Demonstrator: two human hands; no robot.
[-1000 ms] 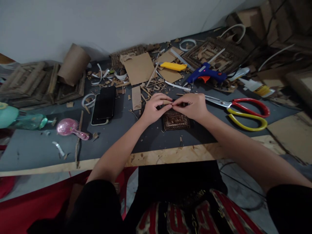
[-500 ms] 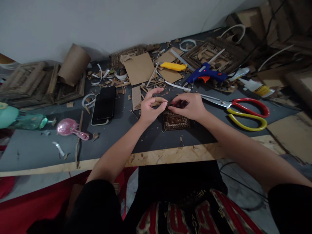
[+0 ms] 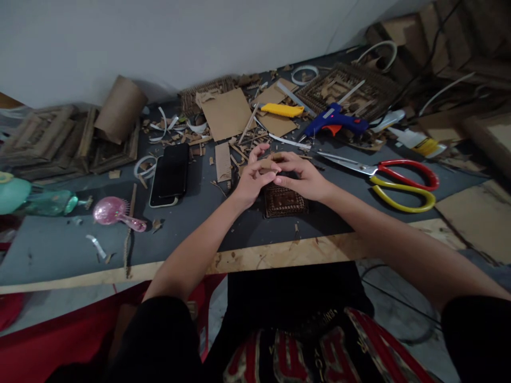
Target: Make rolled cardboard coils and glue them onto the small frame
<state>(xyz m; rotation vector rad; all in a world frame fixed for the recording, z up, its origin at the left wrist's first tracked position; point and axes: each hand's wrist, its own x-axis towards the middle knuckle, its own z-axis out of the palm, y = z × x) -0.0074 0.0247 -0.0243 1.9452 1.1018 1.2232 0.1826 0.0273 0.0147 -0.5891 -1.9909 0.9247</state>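
My left hand (image 3: 252, 182) and my right hand (image 3: 300, 174) meet at the fingertips above a small brown woven-textured rectangular piece (image 3: 286, 201) on the dark tabletop. Both hands are closed in pinches around something tiny between them that I cannot make out. The fingers cover the far edge of the rectangular piece. A narrow cardboard strip (image 3: 223, 161) lies just beyond my left hand, and the scissors (image 3: 371, 170) with one red and one yellow handle rest to the right of my right hand.
Behind the hands lie a blue glue gun (image 3: 335, 121), a yellow cutter (image 3: 281, 110), a cardboard square (image 3: 227, 114) and scraps. Leftward are two phones (image 3: 171, 171), a pink brush (image 3: 112, 210) and a green bottle (image 3: 48, 199). Wooden trim (image 3: 279, 256) runs along the front edge.
My hands have come closer together, with the fingertips now meeting and the right fingers reaching over the left ones. The view has shifted slightly.
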